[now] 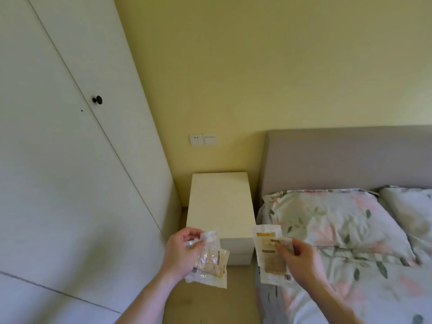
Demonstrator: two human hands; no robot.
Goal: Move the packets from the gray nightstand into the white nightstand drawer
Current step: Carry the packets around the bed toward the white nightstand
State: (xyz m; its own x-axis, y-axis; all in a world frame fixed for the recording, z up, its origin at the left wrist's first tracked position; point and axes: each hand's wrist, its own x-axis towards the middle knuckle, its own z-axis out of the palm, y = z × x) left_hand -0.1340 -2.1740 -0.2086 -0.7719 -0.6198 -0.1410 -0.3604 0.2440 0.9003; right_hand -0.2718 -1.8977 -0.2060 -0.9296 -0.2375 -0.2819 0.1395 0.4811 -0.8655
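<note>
The white nightstand (219,202) stands against the yellow wall between a wardrobe and the bed, and its drawers (236,251) are closed. My left hand (181,251) grips clear plastic packets (211,263) just in front of the nightstand's left corner. My right hand (301,260) pinches a white packet with yellow print (268,256) by its right edge, held upright beside the nightstand's right front corner. No gray nightstand is in view.
A tall white wardrobe (70,160) with a black knob (97,99) fills the left. The bed with a floral pillow (327,218) and gray headboard (346,157) lies to the right. A socket and switch (202,139) sit on the wall above the nightstand.
</note>
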